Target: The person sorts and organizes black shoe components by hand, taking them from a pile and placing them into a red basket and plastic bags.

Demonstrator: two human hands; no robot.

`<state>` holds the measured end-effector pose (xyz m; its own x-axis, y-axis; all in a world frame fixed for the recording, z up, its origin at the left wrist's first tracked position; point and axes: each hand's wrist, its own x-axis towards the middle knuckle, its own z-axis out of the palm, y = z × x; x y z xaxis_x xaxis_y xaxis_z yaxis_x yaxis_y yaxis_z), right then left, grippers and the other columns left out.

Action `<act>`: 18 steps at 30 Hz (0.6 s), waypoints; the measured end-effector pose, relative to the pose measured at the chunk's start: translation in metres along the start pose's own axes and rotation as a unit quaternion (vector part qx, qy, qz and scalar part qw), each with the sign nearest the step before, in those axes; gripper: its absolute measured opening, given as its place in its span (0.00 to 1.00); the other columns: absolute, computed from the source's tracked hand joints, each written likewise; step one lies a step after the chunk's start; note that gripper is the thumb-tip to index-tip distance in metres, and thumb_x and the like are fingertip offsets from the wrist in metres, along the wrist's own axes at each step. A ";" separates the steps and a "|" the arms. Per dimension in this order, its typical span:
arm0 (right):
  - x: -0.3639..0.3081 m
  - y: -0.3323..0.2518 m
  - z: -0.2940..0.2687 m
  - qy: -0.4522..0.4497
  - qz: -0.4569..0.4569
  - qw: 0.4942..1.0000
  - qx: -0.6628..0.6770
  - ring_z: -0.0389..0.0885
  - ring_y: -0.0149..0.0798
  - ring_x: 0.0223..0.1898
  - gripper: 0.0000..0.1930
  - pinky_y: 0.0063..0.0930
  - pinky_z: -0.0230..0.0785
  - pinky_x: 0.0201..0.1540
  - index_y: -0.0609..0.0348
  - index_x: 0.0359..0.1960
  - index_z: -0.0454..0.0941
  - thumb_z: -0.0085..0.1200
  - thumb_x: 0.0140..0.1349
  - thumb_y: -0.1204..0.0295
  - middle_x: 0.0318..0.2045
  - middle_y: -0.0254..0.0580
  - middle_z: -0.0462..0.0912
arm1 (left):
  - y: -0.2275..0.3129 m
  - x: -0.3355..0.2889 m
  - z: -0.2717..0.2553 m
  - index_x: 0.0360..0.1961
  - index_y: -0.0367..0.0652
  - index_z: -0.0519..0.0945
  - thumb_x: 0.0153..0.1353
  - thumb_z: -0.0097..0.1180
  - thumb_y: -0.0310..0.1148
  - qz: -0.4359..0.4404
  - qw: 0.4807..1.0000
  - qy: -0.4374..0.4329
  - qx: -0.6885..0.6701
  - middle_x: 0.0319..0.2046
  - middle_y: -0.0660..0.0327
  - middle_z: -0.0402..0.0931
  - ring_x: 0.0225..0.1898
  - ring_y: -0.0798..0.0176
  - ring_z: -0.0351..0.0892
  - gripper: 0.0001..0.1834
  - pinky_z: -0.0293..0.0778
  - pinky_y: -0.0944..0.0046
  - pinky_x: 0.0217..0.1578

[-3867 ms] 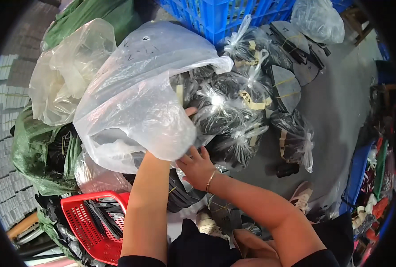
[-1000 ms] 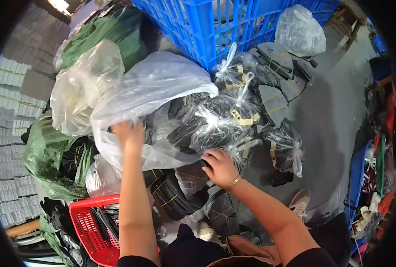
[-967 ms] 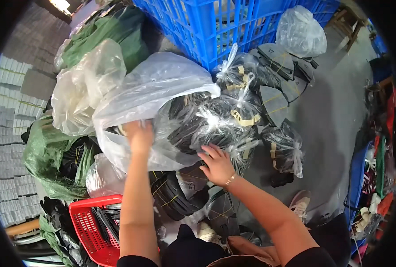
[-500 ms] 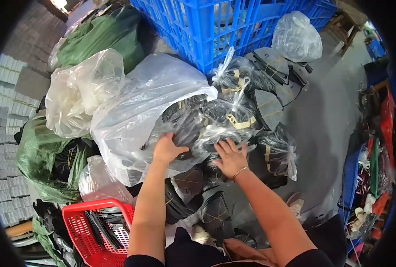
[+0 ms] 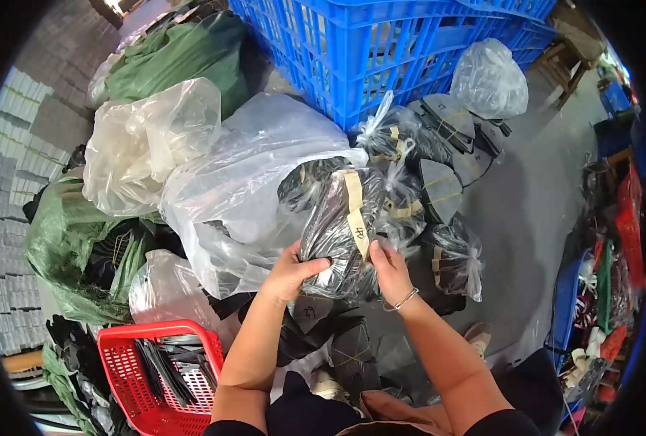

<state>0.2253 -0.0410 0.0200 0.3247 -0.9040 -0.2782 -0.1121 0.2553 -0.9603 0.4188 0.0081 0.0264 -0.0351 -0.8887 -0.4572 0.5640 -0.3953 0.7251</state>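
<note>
Between both hands I hold a clear plastic bag of dark pieces (image 5: 330, 232) with a strip of tan tape down its front. My left hand (image 5: 290, 273) grips its lower left side, thumb on the front. My right hand (image 5: 391, 275) is closed on its right edge; some fingers are hidden behind. Just beyond lies a large translucent plastic sack (image 5: 228, 182), its mouth open toward me, with another dark bag (image 5: 301, 185) at the opening. Several knotted clear bags of dark pieces (image 5: 404, 211) lie to the right of the held one.
A blue plastic crate (image 5: 348, 73) stands at the back. Strapped stacks of grey pieces (image 5: 439, 189) lie beside the bags on the grey floor. A red basket (image 5: 192, 330) with dark strips sits at lower left, near green sacks (image 5: 65, 254). A blue bin (image 5: 566, 305) is at the right.
Both hands have closed on the bag of dark pieces and lifted it from the pile, turning its taped side into view. My view has shifted slightly.
</note>
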 end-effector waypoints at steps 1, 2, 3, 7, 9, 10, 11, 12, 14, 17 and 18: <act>0.001 0.002 -0.001 -0.009 0.017 0.998 0.062 0.67 0.23 0.31 0.19 0.20 0.61 0.35 0.62 0.32 0.74 0.43 0.64 0.57 0.28 0.29 0.74 | -0.003 0.002 0.000 0.48 0.36 0.71 0.44 0.64 0.24 0.000 1.000 -0.001 -0.001 0.40 0.62 0.76 0.38 0.69 0.75 0.27 0.70 0.68 0.43; 0.001 0.005 -0.002 -0.009 0.018 0.998 0.062 0.67 0.23 0.31 0.19 0.20 0.61 0.35 0.62 0.32 0.74 0.43 0.64 0.57 0.28 0.29 0.74 | -0.008 0.003 -0.002 0.48 0.36 0.71 0.45 0.64 0.25 -0.001 1.000 -0.011 -0.013 0.40 0.61 0.76 0.38 0.68 0.75 0.26 0.70 0.67 0.43; 0.001 0.009 -0.003 -0.019 0.039 0.995 0.091 0.69 0.24 0.33 0.18 0.21 0.62 0.36 0.62 0.34 0.74 0.44 0.63 0.57 0.30 0.30 0.75 | -0.012 0.003 -0.003 0.48 0.37 0.71 0.46 0.63 0.27 -0.003 0.999 -0.021 -0.026 0.40 0.61 0.76 0.39 0.67 0.75 0.26 0.71 0.66 0.42; -0.003 0.014 0.000 0.018 0.108 0.958 0.266 0.72 0.28 0.38 0.20 0.23 0.64 0.43 0.66 0.43 0.71 0.44 0.63 0.57 0.36 0.33 0.75 | -0.030 0.000 -0.001 0.47 0.37 0.71 0.49 0.61 0.30 -0.081 0.986 -0.013 -0.147 0.39 0.61 0.76 0.39 0.65 0.76 0.23 0.72 0.64 0.41; -0.003 0.015 -0.002 -0.008 0.109 0.950 0.294 0.73 0.28 0.40 0.19 0.24 0.65 0.46 0.62 0.45 0.71 0.45 0.63 0.58 0.39 0.33 0.75 | -0.042 0.002 -0.001 0.45 0.38 0.72 0.50 0.60 0.32 -0.112 0.969 -0.046 -0.217 0.37 0.60 0.76 0.38 0.63 0.76 0.21 0.73 0.63 0.39; -0.003 0.016 -0.001 -0.003 0.099 0.944 0.315 0.73 0.28 0.41 0.19 0.24 0.64 0.46 0.62 0.45 0.70 0.45 0.63 0.58 0.38 0.33 0.75 | -0.046 0.004 -0.001 0.43 0.37 0.73 0.50 0.60 0.30 -0.108 0.975 -0.057 -0.187 0.37 0.60 0.76 0.37 0.66 0.76 0.19 0.72 0.65 0.39; -0.003 0.017 -0.003 0.005 0.089 0.938 0.334 0.72 0.28 0.41 0.18 0.24 0.64 0.45 0.61 0.45 0.70 0.46 0.63 0.58 0.38 0.34 0.75 | -0.045 0.006 0.005 0.43 0.37 0.73 0.50 0.60 0.30 -0.111 0.974 -0.060 -0.188 0.37 0.60 0.76 0.37 0.66 0.76 0.19 0.72 0.65 0.39; -0.003 0.020 -0.007 0.009 0.088 0.939 0.333 0.72 0.28 0.41 0.18 0.24 0.64 0.45 0.61 0.45 0.70 0.46 0.63 0.58 0.38 0.34 0.75 | -0.043 0.006 0.012 0.43 0.37 0.73 0.50 0.60 0.28 -0.071 0.988 -0.043 -0.131 0.37 0.61 0.77 0.37 0.67 0.76 0.18 0.72 0.66 0.39; -0.002 0.023 -0.013 -0.019 0.074 0.930 0.359 0.73 0.29 0.42 0.17 0.24 0.63 0.46 0.60 0.46 0.69 0.45 0.63 0.60 0.40 0.35 0.75 | -0.040 0.007 0.020 0.42 0.37 0.74 0.48 0.60 0.23 -0.014 0.998 -0.013 -0.058 0.37 0.62 0.77 0.37 0.69 0.75 0.17 0.70 0.68 0.40; -0.001 0.011 -0.016 -0.041 0.041 0.918 0.392 0.72 0.30 0.43 0.16 0.24 0.62 0.46 0.60 0.46 0.68 0.43 0.64 0.61 0.42 0.35 0.75 | -0.034 0.008 0.029 0.42 0.37 0.74 0.47 0.61 0.22 0.001 1.000 -0.019 -0.011 0.38 0.63 0.77 0.38 0.70 0.75 0.19 0.70 0.68 0.41; -0.001 0.012 -0.016 -0.039 0.039 0.918 0.392 0.72 0.30 0.43 0.16 0.24 0.62 0.46 0.60 0.46 0.68 0.43 0.64 0.61 0.42 0.35 0.75 | -0.035 0.009 0.029 0.42 0.37 0.74 0.47 0.61 0.22 0.001 1.000 -0.021 -0.011 0.38 0.63 0.77 0.38 0.70 0.75 0.19 0.70 0.68 0.41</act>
<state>0.2089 -0.0426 0.0089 0.4141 -0.8528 -0.3184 0.5628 0.5147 -0.6468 0.3746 0.0075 0.0120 -0.0693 -0.8987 -0.4331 0.5822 -0.3890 0.7139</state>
